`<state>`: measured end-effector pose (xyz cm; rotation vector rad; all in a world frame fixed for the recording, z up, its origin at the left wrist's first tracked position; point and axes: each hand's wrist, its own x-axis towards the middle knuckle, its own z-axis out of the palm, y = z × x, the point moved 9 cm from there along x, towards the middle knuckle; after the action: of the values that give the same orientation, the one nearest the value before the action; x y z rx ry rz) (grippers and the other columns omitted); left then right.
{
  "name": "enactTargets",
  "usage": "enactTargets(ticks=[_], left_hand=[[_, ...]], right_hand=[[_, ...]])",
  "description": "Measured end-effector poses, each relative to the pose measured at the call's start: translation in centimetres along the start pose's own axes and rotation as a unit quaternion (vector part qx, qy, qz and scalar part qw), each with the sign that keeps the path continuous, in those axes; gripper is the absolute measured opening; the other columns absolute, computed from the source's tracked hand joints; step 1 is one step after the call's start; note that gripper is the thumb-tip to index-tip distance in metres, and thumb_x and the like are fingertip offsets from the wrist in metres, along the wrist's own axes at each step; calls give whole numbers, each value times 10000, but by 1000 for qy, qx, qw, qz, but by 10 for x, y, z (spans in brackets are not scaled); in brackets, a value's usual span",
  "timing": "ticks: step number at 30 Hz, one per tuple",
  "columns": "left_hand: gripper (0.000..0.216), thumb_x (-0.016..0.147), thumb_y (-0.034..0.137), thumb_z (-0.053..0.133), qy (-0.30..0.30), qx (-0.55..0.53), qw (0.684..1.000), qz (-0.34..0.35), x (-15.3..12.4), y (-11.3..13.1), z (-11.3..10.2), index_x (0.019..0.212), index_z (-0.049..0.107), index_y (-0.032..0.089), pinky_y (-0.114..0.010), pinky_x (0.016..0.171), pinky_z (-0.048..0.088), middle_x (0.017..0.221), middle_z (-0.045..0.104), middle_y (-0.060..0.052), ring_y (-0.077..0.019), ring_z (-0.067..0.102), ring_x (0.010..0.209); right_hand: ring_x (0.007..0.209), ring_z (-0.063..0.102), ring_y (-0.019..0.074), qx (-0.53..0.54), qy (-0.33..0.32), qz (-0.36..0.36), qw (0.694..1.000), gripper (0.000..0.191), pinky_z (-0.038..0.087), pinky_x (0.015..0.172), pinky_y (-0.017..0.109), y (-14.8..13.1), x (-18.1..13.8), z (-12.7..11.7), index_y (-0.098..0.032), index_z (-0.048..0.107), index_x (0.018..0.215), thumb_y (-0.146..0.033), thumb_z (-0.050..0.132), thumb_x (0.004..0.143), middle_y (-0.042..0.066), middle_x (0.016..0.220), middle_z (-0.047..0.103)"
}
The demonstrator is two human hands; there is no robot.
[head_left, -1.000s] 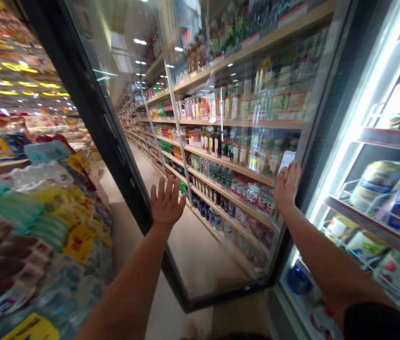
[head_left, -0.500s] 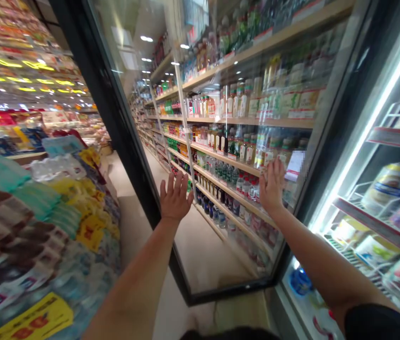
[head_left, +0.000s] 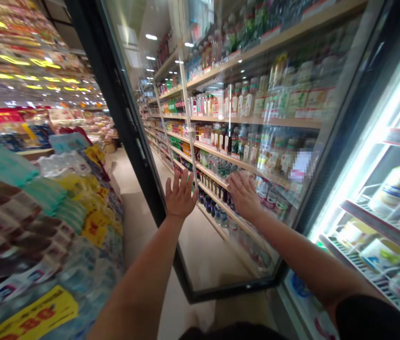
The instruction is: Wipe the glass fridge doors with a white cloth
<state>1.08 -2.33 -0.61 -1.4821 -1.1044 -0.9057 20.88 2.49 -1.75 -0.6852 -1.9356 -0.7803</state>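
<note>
A glass cooler door (head_left: 221, 264) in a black frame stands swung open in front of me. My left hand (head_left: 181, 194) lies near its outer side, fingers spread upward, palm toward the pane. My right hand (head_left: 245, 197) is at the middle of the glass, fingers stretched out and pointing left. Nothing is held in either hand. Both seem to rest on the pane, though contact is hard to make out. Beyond the glass appear shelves of bottled drinks (head_left: 226, 141). A white paper label (head_left: 299, 165) shows on the door to the right of my right hand.
On the right, the lit cooler has wire shelves (head_left: 380, 236) with cans and packs. Stacked wrapped bottles (head_left: 19, 241) with a yellow price sign (head_left: 37, 314) stand on the left. A pale floor aisle (head_left: 132, 189) runs between the stacks and the door.
My right hand has slid left across the glass, toward my left hand, and turned its fingers leftward. My left hand stays at the same part of the door. The view has shifted slightly.
</note>
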Motion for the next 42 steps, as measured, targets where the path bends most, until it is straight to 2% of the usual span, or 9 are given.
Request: enactTargets(ticks=[3,9,14,18,20,24,31,36,42], left_hand=[[732,932,357,575,0,7,1000,6,1,1,-3,1569,275,158,-462,1269,107,1528,433,-144,-269,172,1526],[720,935,369,566,-1,7,1000,5,1,2,-2,1564,291,153,-460,1268,98,1532,427,-145,-268,162,1529],[640,957,403,524,-39,-15,999,-19,-4,-7,12,1534,370,176,-487,1265,88,1554,395,-144,-278,190,1524],[612,986,421,453,-61,-65,995,-44,-3,-12,12,1535,364,167,-514,1264,70,1566,379,-159,-278,163,1532],[637,1007,415,378,-33,-105,993,-34,2,-3,0,1571,262,142,-551,1255,88,1607,289,-182,-291,113,1541],[635,1029,398,256,-4,-215,973,85,14,49,-22,1598,118,152,-570,1235,191,1667,107,-150,-327,65,1544],[658,1012,400,401,-108,-176,977,57,23,74,0,1577,219,117,-500,1246,209,1632,241,-165,-299,46,1548],[623,978,352,508,-104,-117,988,15,12,75,6,1551,332,183,-474,1254,206,1600,339,-110,-286,80,1547],[575,957,237,531,-84,-83,993,22,-18,71,1,1517,406,268,-488,1232,264,1561,409,-92,-280,170,1533]], right_hand=[[1520,298,227,13,-28,-63,998,547,138,1275,473,-26,6,6,-201,390,1538,-160,437,995,64,1528,511],[1555,194,249,11,5,28,1000,537,130,1273,527,-22,55,-1,-168,353,1555,-210,398,1022,97,1594,408],[1566,140,248,72,-68,-42,994,612,126,1283,526,-67,36,27,-189,260,1592,-196,418,1001,71,1633,334],[1568,118,230,126,-83,-18,988,641,174,1285,504,-79,31,33,-193,227,1603,-123,365,981,62,1650,292],[1566,135,220,154,-72,-5,985,641,205,1284,479,-78,37,32,-157,219,1603,-104,348,977,95,1648,294],[1549,216,215,195,-81,-14,977,643,266,1270,441,-75,48,34,-127,183,1604,-120,349,982,123,1650,284],[1533,267,226,203,-84,-91,971,695,329,1234,420,-23,46,-2,-121,209,1590,-333,476,985,151,1655,260],[1564,149,272,16,2,110,994,589,126,1258,588,72,41,-26,-210,238,1592,-419,306,1045,99,1645,308],[1559,164,292,-23,-7,106,994,621,60,1270,583,84,32,-9,-224,284,1583,-505,299,1029,76,1638,332]])
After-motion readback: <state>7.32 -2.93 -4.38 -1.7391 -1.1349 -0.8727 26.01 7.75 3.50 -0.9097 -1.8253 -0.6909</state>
